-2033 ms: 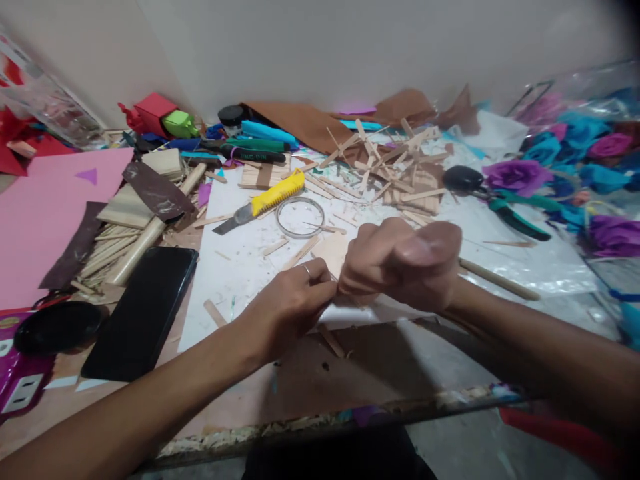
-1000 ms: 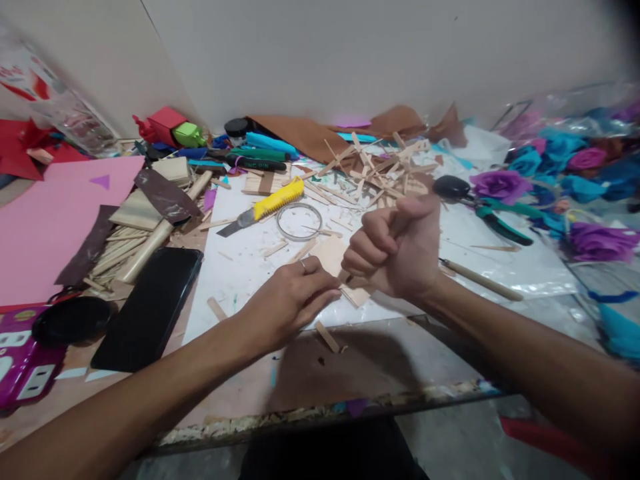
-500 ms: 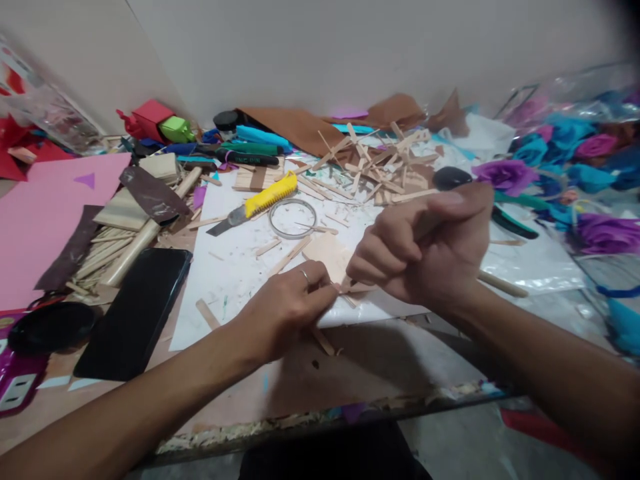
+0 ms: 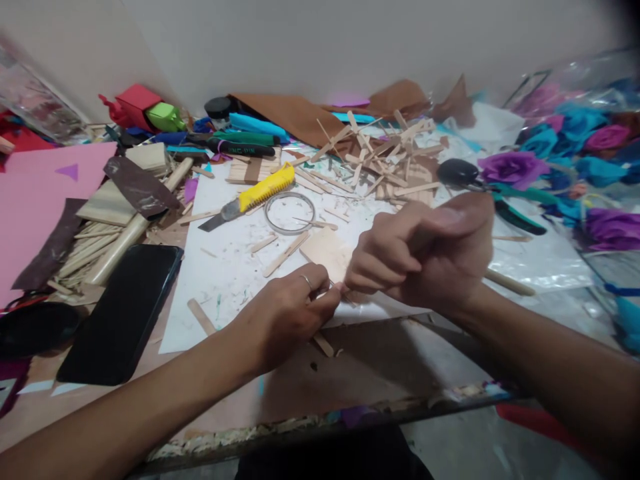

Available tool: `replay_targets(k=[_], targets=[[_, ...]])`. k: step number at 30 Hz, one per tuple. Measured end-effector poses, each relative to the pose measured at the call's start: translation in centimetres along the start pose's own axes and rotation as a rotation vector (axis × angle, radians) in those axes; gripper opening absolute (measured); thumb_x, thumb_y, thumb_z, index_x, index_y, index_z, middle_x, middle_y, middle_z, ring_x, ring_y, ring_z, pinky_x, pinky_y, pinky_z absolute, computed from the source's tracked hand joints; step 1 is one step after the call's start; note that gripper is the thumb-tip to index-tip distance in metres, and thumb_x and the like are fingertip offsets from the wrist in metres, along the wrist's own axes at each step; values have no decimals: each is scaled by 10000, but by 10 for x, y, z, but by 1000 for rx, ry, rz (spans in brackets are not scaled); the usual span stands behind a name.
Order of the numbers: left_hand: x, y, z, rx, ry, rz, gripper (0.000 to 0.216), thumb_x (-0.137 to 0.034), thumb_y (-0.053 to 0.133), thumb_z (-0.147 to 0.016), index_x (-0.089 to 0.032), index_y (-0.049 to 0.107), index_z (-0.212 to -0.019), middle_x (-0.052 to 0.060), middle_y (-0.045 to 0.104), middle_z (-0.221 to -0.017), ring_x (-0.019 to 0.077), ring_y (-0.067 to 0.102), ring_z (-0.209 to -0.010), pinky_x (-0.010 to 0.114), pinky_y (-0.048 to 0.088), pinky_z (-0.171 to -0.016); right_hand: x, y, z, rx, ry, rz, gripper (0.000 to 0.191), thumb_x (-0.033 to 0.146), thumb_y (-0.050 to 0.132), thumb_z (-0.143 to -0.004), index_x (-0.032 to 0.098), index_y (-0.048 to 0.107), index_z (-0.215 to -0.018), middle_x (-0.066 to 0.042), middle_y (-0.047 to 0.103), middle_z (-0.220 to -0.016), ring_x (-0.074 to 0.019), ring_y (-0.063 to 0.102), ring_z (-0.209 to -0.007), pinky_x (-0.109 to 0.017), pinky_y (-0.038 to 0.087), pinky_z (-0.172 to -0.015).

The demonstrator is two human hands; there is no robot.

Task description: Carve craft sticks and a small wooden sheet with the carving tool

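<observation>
My left hand (image 4: pixel 293 303), with a ring on one finger, is closed in a pinch near the front edge of the white paper (image 4: pixel 200 287). My right hand (image 4: pixel 425 257) is curled, thumb on top, its lower fingers meeting the left fingertips. Whatever is pinched between them is too small and hidden to name. Just behind the fingers lies a thin pale wooden piece (image 4: pixel 325 250), partly covered. A flat wooden stick (image 4: pixel 323 344) pokes out below my left hand. Beyond the hands are a clear round ring (image 4: pixel 270 225) and a yellow utility knife (image 4: pixel 267 187) with its blade out.
A heap of wooden sticks (image 4: pixel 395 160) lies at the back. Green-handled pliers (image 4: pixel 520 217) and paper flowers (image 4: pixel 513 170) are on the right. A black phone (image 4: pixel 123 313), a pink sheet (image 4: pixel 55 180) and wood pieces (image 4: pixel 107 207) sit on the left. The table edge (image 4: pixel 280 427) runs close in front.
The view has shifted slightly, so things on the left appear further left. My right fingers have come closer to the left fingertips. Both hands stay closed.
</observation>
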State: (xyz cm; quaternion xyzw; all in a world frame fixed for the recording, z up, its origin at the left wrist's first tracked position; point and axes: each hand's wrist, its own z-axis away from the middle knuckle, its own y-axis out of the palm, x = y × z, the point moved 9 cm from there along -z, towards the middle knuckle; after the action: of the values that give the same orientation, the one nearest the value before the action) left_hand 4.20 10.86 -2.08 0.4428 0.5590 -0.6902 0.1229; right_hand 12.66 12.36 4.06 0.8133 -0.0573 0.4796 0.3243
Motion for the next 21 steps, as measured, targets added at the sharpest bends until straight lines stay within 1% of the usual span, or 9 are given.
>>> replay_targets(k=[1,2,7,10,13,17,21], targets=[[0,1,0,12,2,4,253,-275,580,-993,-194,546,-755,-54,527,-632,96,456,-554,226,328,-511,0,0,0,-2,3,0,568,534,520,-953,229,307,-525,64,255,-455,-95,212,-404,-272,256,-454],[-1,1,1,1,10,13,266,-278,583,-991,-195,534,-743,-58,509,-614,93,436,-542,226,319,-505,0,-2,0,-33,11,-5,566,527,525,-951,229,304,-524,65,245,-456,-97,201,-407,-271,248,-454],[4,-1,1,-12,-62,14,312,-336,578,-995,-199,502,-725,-59,472,-605,94,390,-544,231,292,-504,1,-3,4,-119,44,-2,566,474,574,-940,225,297,-513,67,225,-461,-99,185,-422,-271,232,-472],[2,1,1,31,-42,10,305,-329,563,-1003,-198,497,-735,-58,474,-621,93,394,-558,234,296,-521,0,-4,6,-151,67,-1,542,424,601,-937,226,318,-521,71,232,-476,-103,192,-447,-273,240,-497],[0,3,2,57,-22,13,284,-313,549,-1011,-196,500,-757,-59,480,-635,90,407,-565,234,304,-535,-1,-2,5,-118,57,-49,546,446,612,-914,217,308,-522,71,241,-474,-95,196,-439,-270,237,-496],[1,5,4,64,-42,27,249,-316,537,-1016,-197,521,-798,-51,508,-673,94,436,-582,236,315,-541,-4,-4,4,-96,44,-67,542,466,621,-865,212,296,-513,70,244,-461,-90,198,-421,-277,231,-482],[1,6,5,65,-22,45,229,-306,523,-1018,-200,514,-815,-50,496,-686,95,434,-585,237,318,-543,-3,-4,4,-94,22,-58,538,460,600,-897,214,302,-522,73,234,-467,-88,195,-421,-277,228,-481]])
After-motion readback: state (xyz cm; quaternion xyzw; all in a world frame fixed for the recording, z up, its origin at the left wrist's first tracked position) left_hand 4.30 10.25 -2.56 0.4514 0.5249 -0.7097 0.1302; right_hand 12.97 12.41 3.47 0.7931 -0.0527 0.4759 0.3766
